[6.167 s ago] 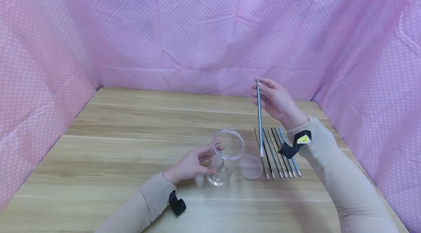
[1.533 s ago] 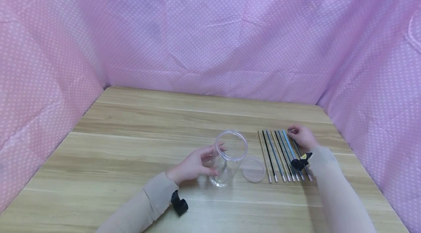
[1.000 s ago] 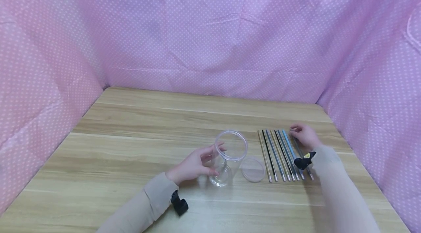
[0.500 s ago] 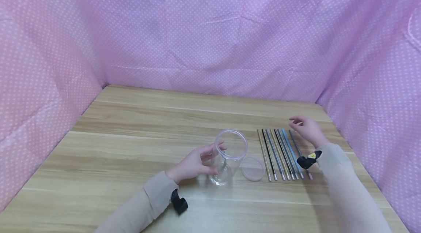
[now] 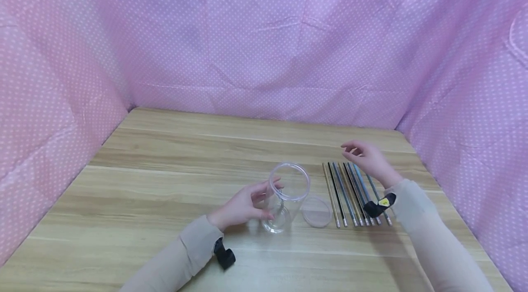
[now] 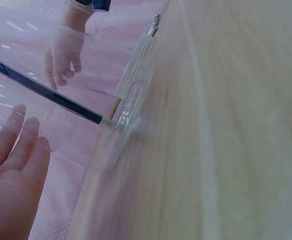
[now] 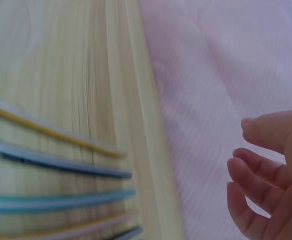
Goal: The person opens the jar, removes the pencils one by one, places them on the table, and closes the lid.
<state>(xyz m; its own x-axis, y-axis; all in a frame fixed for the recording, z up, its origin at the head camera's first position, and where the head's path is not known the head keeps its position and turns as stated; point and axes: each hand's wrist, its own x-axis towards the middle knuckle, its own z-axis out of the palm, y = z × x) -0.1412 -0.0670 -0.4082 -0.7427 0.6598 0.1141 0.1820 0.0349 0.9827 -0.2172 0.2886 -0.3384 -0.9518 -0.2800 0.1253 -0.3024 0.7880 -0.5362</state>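
Note:
My left hand [image 5: 243, 205] is wrapped around the side of an upright clear plastic jar [image 5: 292, 209], its open mouth facing up. In the left wrist view a dark pencil [image 6: 51, 95] shows through the jar's wall, its ferrule end near the base. A row of several pencils [image 5: 340, 191] lies right of the jar, eraser ends toward me. One dark pencil [image 5: 372, 185] lies slightly apart at the row's right end. Above the row's far ends hovers my right hand [image 5: 367, 159], fingers loosely bent and holding nothing, as the right wrist view also shows.
Between jar and pencils lies a clear round lid [image 5: 316, 212], flat on the wooden table [image 5: 173, 163]. Pink dotted cloth [image 5: 264, 44] hangs behind the table and along both sides.
Earlier my right hand held a pencil upright above the row. That pencil was laid at the row's right end and let go; the hand then lifted and moved left. My left hand stayed on the jar.

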